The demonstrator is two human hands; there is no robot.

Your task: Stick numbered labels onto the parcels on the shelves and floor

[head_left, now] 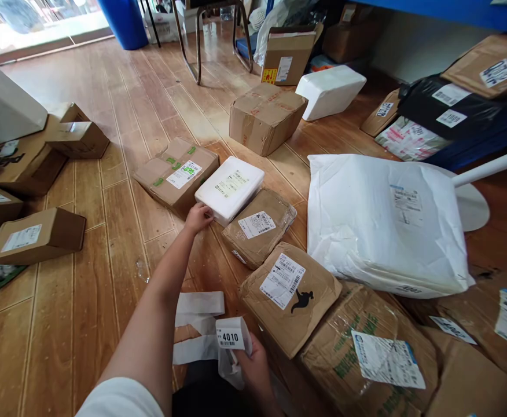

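Note:
My left hand point(199, 218) reaches out to the near left corner of a white box point(231, 186) with a printed label on top. Its fingers are bent against the box's lower edge, and whether they grip it I cannot tell. Close to my body, my right hand point(254, 364) holds a roll of labels point(231, 337); the front label reads 4010. Pale backing strip point(199, 350) trails from the roll over the floor. Left of the white box lies a carton with green tape point(177, 171), and on its right a brown parcel point(260, 225).
A carton with a black kangaroo print point(290, 295) and a taped carton point(368, 347) lie at the right. Beyond them is a large white package point(384, 223). More cartons point(36, 234) stand at the left, another point(266, 119) farther back, near a metal-legged chair point(198, 43).

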